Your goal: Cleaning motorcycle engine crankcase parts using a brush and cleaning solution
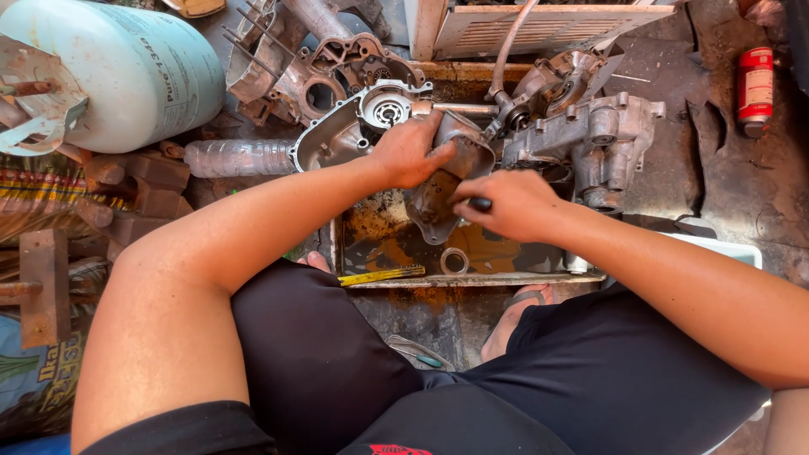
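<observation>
Scrubbing step, I judge: my left hand (410, 152) grips the engine cover (447, 181) above the tray (472, 280); right hand (506, 205), closed on a dark-handled tool (479, 203), needs steady strokes.

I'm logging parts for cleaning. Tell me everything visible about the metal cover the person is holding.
The cover is a grimy grey cast-metal piece, rounded, tilted over the rusty oily tray. The left hand grips its upper edge; the right hand presses a dark-handled tool against it. Its lower end hangs just above the tray's liquid.

Dull grey cast-metal cover (447, 181) is looking greasy, rusty metal tray (472, 280) is gleaming oily, clear plastic bottle (240, 157) is shining.
</observation>
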